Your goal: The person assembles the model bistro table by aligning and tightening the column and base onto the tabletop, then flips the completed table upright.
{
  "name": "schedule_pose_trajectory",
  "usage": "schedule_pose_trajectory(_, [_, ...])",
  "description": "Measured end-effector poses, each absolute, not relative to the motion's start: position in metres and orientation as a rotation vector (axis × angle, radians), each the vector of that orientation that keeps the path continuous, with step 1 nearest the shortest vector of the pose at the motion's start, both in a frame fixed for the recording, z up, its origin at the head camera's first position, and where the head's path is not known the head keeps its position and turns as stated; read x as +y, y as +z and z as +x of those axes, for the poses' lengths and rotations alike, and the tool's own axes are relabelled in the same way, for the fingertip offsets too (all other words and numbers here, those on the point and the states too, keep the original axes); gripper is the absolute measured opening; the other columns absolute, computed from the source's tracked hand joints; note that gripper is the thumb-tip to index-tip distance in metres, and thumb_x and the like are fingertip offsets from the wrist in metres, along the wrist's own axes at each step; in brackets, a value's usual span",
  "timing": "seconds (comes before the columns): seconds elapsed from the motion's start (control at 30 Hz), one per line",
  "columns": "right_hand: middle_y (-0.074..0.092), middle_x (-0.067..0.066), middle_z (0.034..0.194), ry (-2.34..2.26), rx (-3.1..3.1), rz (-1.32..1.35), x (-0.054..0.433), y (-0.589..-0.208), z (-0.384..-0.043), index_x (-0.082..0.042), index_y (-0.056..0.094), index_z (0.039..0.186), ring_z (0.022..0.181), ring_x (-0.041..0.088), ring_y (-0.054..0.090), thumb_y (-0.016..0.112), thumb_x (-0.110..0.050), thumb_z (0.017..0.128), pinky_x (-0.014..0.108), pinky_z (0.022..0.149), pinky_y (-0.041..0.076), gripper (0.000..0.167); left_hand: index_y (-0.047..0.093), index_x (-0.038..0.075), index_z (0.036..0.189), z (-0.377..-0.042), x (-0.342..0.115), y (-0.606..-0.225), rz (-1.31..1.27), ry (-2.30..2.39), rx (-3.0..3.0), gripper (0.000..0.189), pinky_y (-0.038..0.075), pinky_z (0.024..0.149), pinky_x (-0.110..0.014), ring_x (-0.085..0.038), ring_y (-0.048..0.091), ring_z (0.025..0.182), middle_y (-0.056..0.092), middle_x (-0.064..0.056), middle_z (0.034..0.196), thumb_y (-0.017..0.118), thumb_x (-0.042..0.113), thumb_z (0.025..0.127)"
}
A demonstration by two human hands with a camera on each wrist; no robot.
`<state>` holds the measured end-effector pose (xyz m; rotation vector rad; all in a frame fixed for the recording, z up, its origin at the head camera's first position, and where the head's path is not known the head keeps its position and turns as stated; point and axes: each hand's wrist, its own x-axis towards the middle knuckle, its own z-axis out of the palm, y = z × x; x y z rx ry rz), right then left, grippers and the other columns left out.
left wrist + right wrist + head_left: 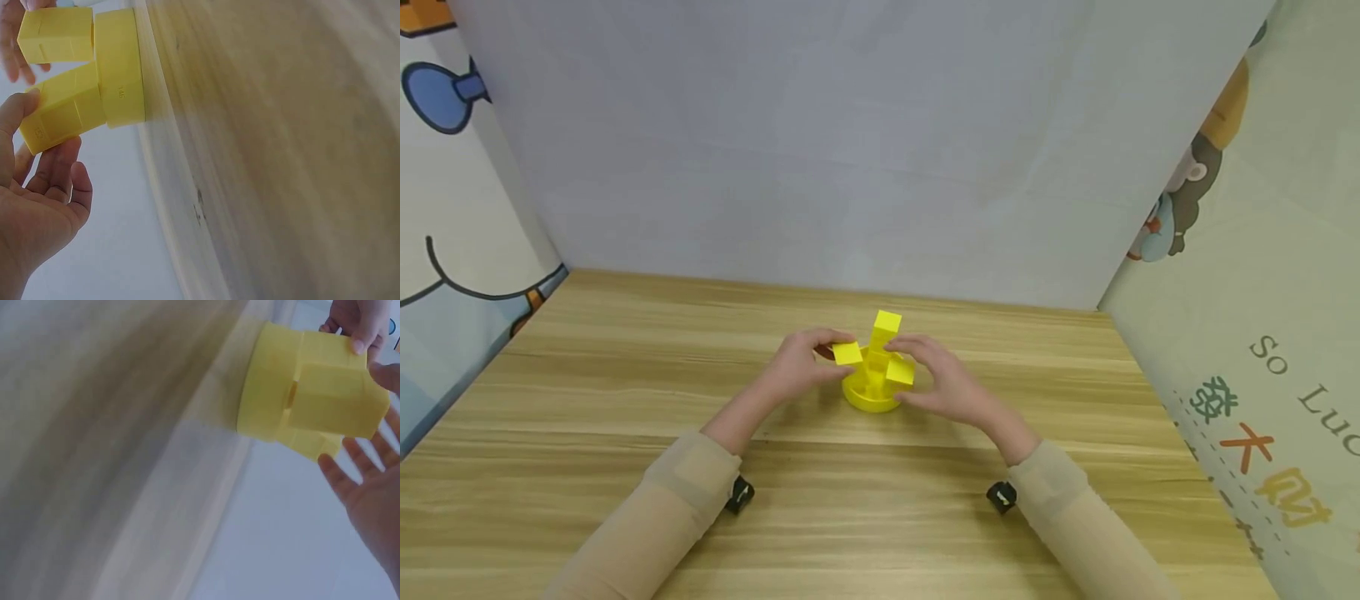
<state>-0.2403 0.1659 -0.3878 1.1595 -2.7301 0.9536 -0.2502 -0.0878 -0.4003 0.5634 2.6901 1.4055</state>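
Note:
On the table stands a round yellow base with yellow blocks rising from it. The left block leans outward in the left wrist view, and my left hand pinches its upper end, thumb on the near side and fingers on the far side. Around the right block curves my right hand. Its thumb lies at the block's top edge and its fingers are spread; whether they touch cannot be told. A third block stands upright at the back. Small raised marks show on the base.
The wood-grain table runs back to a pale grey wall sheet. Printed cartoon panels flank it on the left and right. A small black device sits at the left wrist, another black device at the right.

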Motion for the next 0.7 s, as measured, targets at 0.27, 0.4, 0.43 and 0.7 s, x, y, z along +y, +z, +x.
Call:
schedule_pose_trajectory(0.27, [0.053, 0.007, 0.135, 0.896, -2.667, 1.464, 0.170, -0.381, -0.247, -0.009, 0.054, 0.131, 0.128, 0.024, 0.045, 0.057, 0.013, 0.080, 0.041, 0.108, 0.035, 0.055, 0.063, 0.011, 0.123, -0.252, -0.087, -0.403, 0.554, 1.399, 2.698, 0.044, 0.050, 0.081, -0.037, -0.026, 0.058, 0.099, 0.061, -0.008, 0.124, 0.075, 0.020, 0.082])
schedule_pose_trajectory(0.4, [0.055, 0.008, 0.133, 0.856, -2.675, 1.461, 0.171, -0.381, -0.249, -0.008, 0.056, 0.128, 0.126, 0.024, 0.048, 0.059, 0.008, 0.084, 0.041, 0.106, 0.037, 0.046, 0.063, 0.012, 0.123, -0.253, -0.087, -0.404, 0.560, 1.396, 2.705, 0.044, 0.050, 0.081, -0.036, -0.025, 0.059, 0.098, 0.062, -0.008, 0.123, 0.075, 0.021, 0.082])
schedule_pose_trajectory(0.43, [0.055, 0.008, 0.132, 0.850, -2.675, 1.456, 0.171, -0.381, -0.250, -0.008, 0.057, 0.127, 0.126, 0.024, 0.048, 0.060, 0.006, 0.085, 0.041, 0.106, 0.037, 0.045, 0.063, 0.012, 0.123, -0.253, -0.087, -0.404, 0.561, 1.397, 2.707, 0.044, 0.050, 0.081, -0.036, -0.025, 0.059, 0.098, 0.062, -0.008, 0.123, 0.075, 0.021, 0.081])
schedule_pose_trajectory(0.7, [0.058, 0.010, 0.129, 0.821, -2.683, 1.386, 0.169, -0.383, -0.253, -0.004, 0.058, 0.124, 0.124, 0.026, 0.050, 0.064, 0.002, 0.085, 0.040, 0.106, 0.037, 0.040, 0.063, 0.011, 0.123, -0.254, -0.088, -0.406, 0.577, 1.404, 2.716, 0.044, 0.051, 0.080, -0.036, -0.024, 0.059, 0.097, 0.062, -0.008, 0.123, 0.075, 0.020, 0.081])
